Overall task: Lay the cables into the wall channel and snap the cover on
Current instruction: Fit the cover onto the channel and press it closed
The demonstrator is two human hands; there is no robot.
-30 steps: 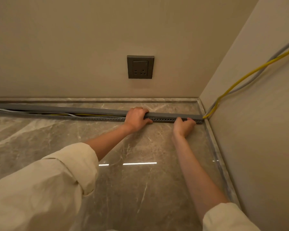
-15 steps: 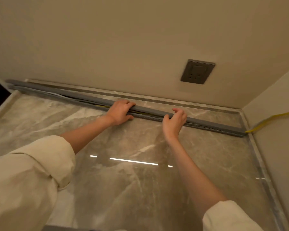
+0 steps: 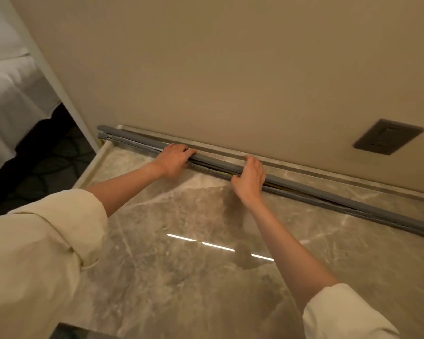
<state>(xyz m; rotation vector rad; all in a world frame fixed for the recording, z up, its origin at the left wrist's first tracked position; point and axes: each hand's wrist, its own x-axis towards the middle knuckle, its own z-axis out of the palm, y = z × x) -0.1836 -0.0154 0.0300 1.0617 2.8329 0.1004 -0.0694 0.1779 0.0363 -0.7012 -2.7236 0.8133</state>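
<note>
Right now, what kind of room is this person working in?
Probably a bedroom or hotel room. A bed with white draped sheets shows past the wall's edge, a dark square wall socket sits in the beige wall, and the surface is polished grey marble.

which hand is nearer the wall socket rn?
Right. The right hand grips the grey cover nearer the wall socket, which sits up and to its right; the left hand rests farther left along the cover.
</note>
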